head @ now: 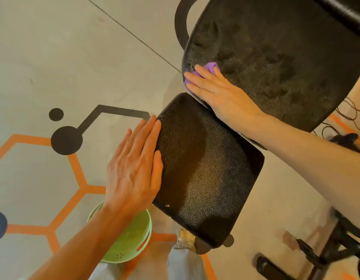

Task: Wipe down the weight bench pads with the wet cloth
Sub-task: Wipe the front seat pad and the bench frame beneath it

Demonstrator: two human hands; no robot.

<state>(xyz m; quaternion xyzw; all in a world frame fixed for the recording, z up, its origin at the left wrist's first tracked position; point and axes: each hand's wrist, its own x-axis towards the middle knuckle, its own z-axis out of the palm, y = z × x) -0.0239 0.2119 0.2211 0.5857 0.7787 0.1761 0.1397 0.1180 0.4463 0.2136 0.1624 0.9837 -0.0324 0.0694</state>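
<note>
The black weight bench has a large back pad [276, 57] at the upper right and a smaller seat pad [205, 168] in the middle, both textured and streaked with damp patches. My right hand [219, 93] lies flat on a purple cloth [211, 67], pressing it against the lower left edge of the back pad. Most of the cloth is hidden under the fingers. My left hand [136, 166] rests with straight fingers along the left edge of the seat pad and holds nothing.
A green bowl [132, 241] stands on the floor under my left forearm. The grey floor [54, 57] carries orange hexagon lines and black dots. Bench frame legs [326, 249] and dark cables [344, 114] lie at the right. My own legs show at the bottom.
</note>
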